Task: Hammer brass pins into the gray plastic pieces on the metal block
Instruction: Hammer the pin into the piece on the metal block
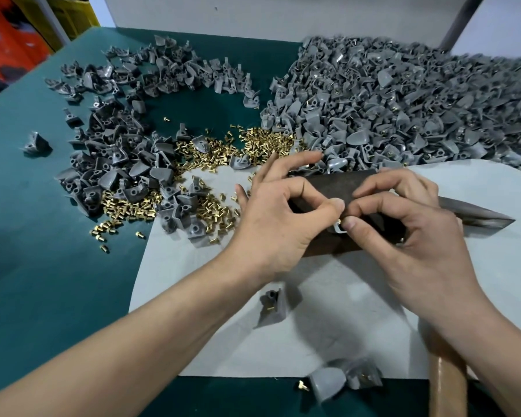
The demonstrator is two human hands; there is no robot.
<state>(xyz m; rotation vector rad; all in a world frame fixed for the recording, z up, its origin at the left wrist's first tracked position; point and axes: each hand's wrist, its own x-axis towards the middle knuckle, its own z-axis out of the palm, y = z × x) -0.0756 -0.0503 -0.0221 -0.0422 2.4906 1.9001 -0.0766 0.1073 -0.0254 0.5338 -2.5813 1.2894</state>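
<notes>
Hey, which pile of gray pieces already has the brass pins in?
The big pile at far right: brass glints in many of its pieces, while the left pile shows empty holes.

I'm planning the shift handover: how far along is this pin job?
Done: the big right pile shows brass in many pieces. In hand: the left hand pinches a brass pin at the gray piece the right hand holds on the metal block; not hammered yet. Left: the left pile with empty holes, and loose pins.
</notes>
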